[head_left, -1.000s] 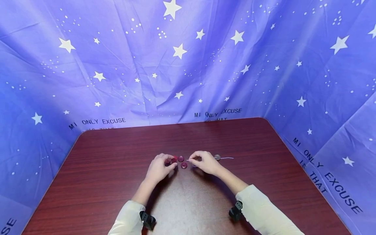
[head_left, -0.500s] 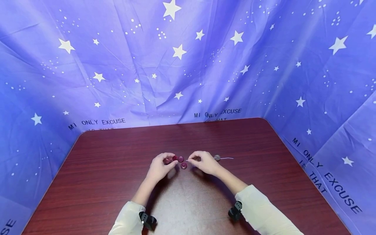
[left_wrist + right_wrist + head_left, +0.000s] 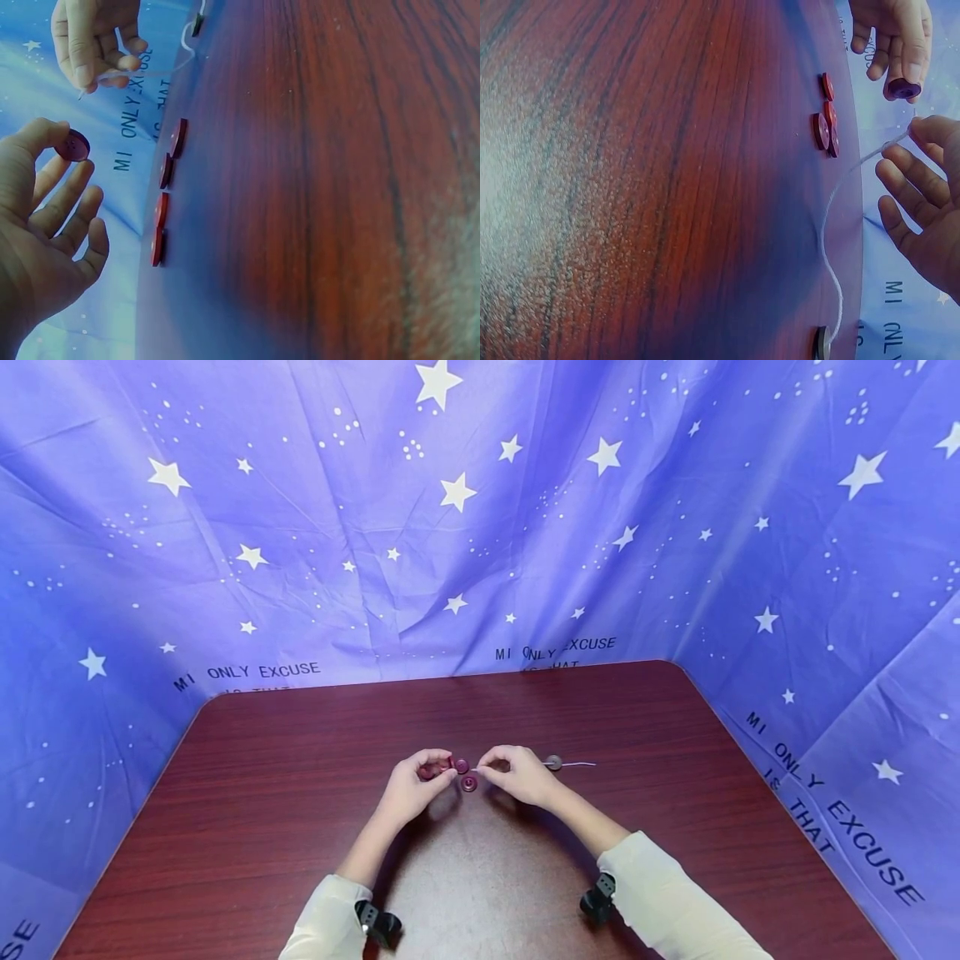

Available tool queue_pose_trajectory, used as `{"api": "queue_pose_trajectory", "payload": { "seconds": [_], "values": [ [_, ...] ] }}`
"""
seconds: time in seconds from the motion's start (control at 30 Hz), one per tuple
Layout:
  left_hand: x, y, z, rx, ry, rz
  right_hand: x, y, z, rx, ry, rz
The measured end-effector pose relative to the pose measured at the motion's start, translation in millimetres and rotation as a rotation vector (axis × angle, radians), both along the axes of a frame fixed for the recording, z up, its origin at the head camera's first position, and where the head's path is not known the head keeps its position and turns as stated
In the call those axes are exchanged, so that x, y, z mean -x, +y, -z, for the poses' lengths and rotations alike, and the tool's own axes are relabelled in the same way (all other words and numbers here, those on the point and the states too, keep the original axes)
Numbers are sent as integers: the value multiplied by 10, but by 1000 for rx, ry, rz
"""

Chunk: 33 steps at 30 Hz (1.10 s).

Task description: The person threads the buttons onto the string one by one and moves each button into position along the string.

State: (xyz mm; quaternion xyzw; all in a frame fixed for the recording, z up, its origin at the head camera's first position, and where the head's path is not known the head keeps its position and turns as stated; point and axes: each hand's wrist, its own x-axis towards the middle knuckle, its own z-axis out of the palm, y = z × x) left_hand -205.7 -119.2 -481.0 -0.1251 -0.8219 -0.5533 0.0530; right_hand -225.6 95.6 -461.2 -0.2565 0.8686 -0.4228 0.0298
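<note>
Between thumb and forefinger my left hand (image 3: 411, 785) pinches a dark red button (image 3: 73, 146), held on edge above the table. My right hand (image 3: 525, 775) pinches a white string (image 3: 826, 232) close to its tip, which points at the button. In the right wrist view a small gap seems to separate tip and button. The string runs down to a grey-green button (image 3: 554, 762) on the table, with a length of it trailing off to the right. Several red and maroon buttons (image 3: 178, 137) lie below the hands; in the head view the left hand partly covers some.
The dark red wood-grain table (image 3: 300, 735) spreads out around the hands. A blue-purple star-print cloth (image 3: 390, 510) hangs behind it and along its sides. Black wrist cameras (image 3: 378, 924) sit at both light sleeves.
My left hand has brought its button slightly to the right and turned it, closer to the string's tip. The right hand has barely shifted left, still pinching the string.
</note>
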Motion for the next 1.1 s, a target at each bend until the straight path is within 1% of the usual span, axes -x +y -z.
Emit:
{"api": "queue_pose_trajectory", "payload": {
  "seconds": [0.17, 0.4, 0.53, 0.63, 0.77, 0.83, 1.0, 1.1],
  "values": [
    [-2, 18, 35, -25, -18, 29, 0, -11, -4, -4, -1, 2],
    [-6, 48, 58, -86, -78, 88, -9, -21, -11, -2, -5, 0],
    [-7, 62, 65, -112, -77, 114, -15, -25, -13, -9, -4, 1],
    [-64, 83, -47, -122, -83, 136, -18, -24, -13, -12, -5, 2],
    [-150, 112, -227, -127, -102, 170, -13, -21, -5, -20, -4, -4],
    [-157, 117, -245, -128, -105, 187, -11, -20, -6, -23, -3, -8],
    [-139, 126, -209, -134, -114, 209, -17, -21, -20, -13, -4, -10],
    [-90, 125, -100, -154, -128, 210, -22, -22, -26, -4, -1, -14]
  ]
}}
